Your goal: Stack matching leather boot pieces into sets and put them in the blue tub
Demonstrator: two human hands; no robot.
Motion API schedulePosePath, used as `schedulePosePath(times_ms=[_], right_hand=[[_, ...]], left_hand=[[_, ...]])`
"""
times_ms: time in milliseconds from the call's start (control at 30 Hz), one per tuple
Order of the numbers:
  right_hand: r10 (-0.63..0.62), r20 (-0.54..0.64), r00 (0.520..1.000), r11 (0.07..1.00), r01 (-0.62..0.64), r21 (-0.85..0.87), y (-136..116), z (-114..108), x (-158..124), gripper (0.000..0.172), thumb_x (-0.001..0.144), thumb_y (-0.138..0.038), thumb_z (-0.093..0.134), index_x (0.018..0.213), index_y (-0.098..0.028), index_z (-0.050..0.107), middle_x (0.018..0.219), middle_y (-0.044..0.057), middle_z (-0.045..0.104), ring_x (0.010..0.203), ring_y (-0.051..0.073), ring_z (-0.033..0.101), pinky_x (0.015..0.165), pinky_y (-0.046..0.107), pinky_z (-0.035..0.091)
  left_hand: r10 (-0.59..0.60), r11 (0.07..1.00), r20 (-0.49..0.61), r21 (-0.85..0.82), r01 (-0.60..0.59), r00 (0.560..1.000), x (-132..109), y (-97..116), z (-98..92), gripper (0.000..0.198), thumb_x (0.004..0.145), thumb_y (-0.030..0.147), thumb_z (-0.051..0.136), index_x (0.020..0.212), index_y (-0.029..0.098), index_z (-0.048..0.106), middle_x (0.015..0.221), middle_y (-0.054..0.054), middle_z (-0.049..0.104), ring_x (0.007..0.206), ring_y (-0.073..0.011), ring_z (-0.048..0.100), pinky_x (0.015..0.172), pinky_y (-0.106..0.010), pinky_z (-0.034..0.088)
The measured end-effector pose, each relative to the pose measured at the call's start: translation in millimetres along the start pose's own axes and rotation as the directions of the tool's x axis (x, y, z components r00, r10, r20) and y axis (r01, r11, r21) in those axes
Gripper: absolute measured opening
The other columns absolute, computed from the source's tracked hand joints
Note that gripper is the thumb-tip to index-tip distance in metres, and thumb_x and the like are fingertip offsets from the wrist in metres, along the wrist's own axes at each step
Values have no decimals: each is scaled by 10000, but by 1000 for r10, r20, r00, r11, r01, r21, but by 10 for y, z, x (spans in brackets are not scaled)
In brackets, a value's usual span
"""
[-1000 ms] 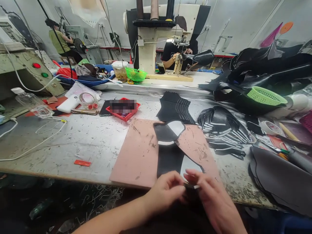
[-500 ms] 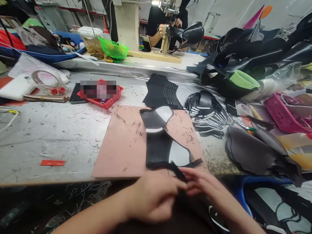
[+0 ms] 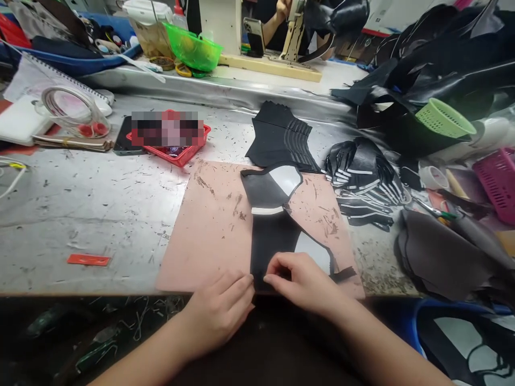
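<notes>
A black leather piece (image 3: 271,236) with white patches lies on the pink board (image 3: 201,230), its lower edge near the table's front. My left hand (image 3: 225,303) rests at its lower left corner, fingers together and pressed on the edge. Just to the right, my right hand (image 3: 298,276) is over the lower edge, thumb and forefinger pinched; whatever is between the fingertips is too small to make out. A dark strip end (image 3: 343,274) sticks out to the right of the piece. Behind the board is a stack of black pieces (image 3: 277,136).
Black pieces with white strips (image 3: 362,171) lie right of the board, beside dark brown sheets (image 3: 434,257). A red basket (image 3: 181,155) stands back left. An orange strip (image 3: 88,260) lies left. A blue bin (image 3: 416,327) stands below right. Behind, a person sits at a machine.
Both hands have moved up onto the board's front edge; my left hand went left and flattened at the corner. The dark strip between them is no longer seen hanging there. The view has shifted.
</notes>
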State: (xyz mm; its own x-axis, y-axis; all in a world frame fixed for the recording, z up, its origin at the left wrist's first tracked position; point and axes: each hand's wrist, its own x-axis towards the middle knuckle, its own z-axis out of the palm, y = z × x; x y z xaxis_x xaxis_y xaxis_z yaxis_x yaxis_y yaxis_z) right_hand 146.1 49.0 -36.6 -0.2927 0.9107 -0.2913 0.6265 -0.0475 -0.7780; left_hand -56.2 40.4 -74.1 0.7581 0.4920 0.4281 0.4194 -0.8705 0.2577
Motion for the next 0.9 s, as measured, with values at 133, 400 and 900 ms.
schedulePosePath(times_ms=[133, 400, 900], right_hand=[[20, 4, 1000, 999, -20, -42, 12, 57, 92, 120, 762, -181, 559, 642, -187, 563, 637, -11, 609, 593, 124, 550, 543, 226, 407], [26, 16, 1000, 993, -24, -117, -7, 35, 125, 126, 770, -166, 560, 646, -188, 569, 650, -12, 618, 610, 127, 566, 557, 225, 412], [137, -134, 981, 941, -171, -293, 191, -93, -167, 206, 810, -293, 531, 627, -209, 488, 535, -26, 574, 501, 133, 553, 467, 220, 384]], left_hand=[[13, 1000, -71, -23, -14, 997, -28, -15, 31, 176, 819, 78, 518, 960, 59, 620, 939, -106, 651, 882, -212, 573, 765, -342, 468], [65, 997, -95, 45, -61, 993, -107, -71, 95, 169, 843, 90, 481, 912, 121, 632, 1081, -79, 642, 932, -208, 562, 748, -331, 411], [63, 992, -16, 108, -61, 998, 40, -31, 82, 202, 796, 75, 411, 815, 131, 604, 1049, -120, 653, 841, -232, 577, 744, -353, 360]])
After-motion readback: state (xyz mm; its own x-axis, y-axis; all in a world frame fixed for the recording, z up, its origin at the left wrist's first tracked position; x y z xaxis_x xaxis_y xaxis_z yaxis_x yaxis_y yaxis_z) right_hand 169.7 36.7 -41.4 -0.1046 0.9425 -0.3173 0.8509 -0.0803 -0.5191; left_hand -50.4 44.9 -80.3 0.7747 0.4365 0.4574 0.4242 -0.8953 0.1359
